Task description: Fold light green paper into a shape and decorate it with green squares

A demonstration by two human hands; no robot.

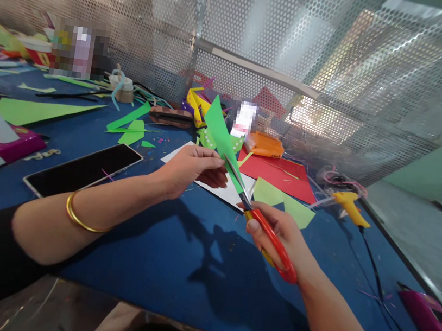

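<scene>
My left hand [191, 169] pinches a bright green piece of paper [220, 130] by its left edge, holding it up above the table. The paper is a long, pointed shape, its tip upward. In my right hand [277, 231] are scissors with red and yellow handles [272, 241]. Their blades lie along the lower part of the green paper, pointing up and left toward my left fingertips. Below the hands are a white sheet [225, 191] and a light green paper piece with a notch [282, 199], both on the blue table [195, 293].
A black-screened phone [84, 168] lies left of my left forearm. Green offcuts [133, 131], red paper [281, 175] and an orange object [265, 144] lie further back. At right is a yellow glue gun [351, 205] with a black cord. A perforated metal panel [262, 45] stands behind.
</scene>
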